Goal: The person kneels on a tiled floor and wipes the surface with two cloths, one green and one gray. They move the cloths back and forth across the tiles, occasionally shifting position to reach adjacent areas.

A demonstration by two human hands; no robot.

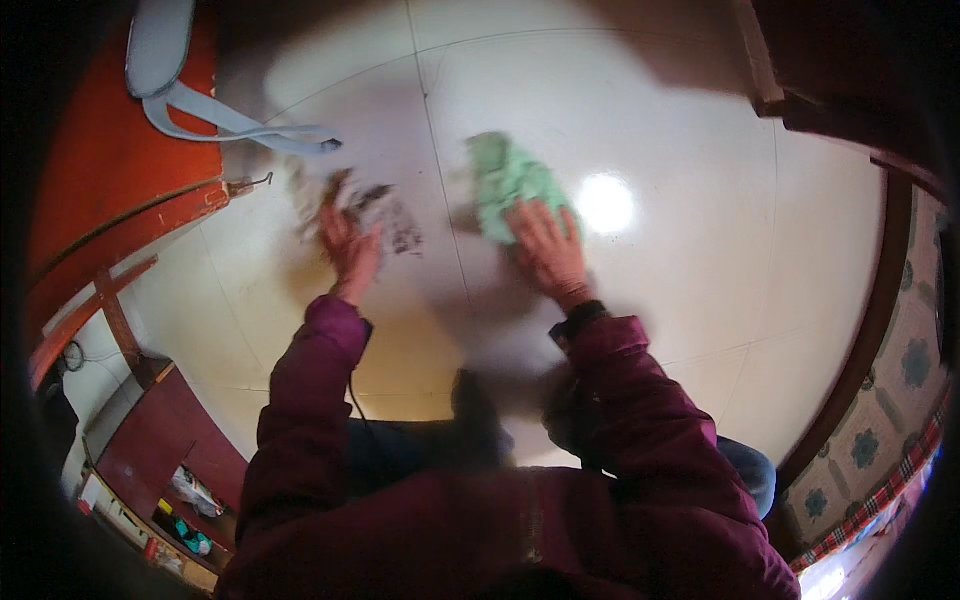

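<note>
My right hand [547, 244] lies over the lower part of a light green cloth [517, 180], which is spread and crumpled against the pale tiled floor [675, 300]. To the left, my left hand [349, 244] is blurred; it touches or holds a dark-and-light speckled cloth or similar soft item [382, 210]. Its fingers are partly hidden, so I cannot tell how they grip. A light grey-blue strap [255, 135] hangs above my left hand, its end near that speckled item. Both arms wear dark maroon sleeves.
An orange-red wooden piece of furniture [135, 157] with a metal hook [262, 180] stands at the left. Below it is a dark red cabinet [150, 435] with items on an open shelf. Dark wooden furniture [840, 67] is at the upper right, and patterned fabric [870, 442] edges the right side.
</note>
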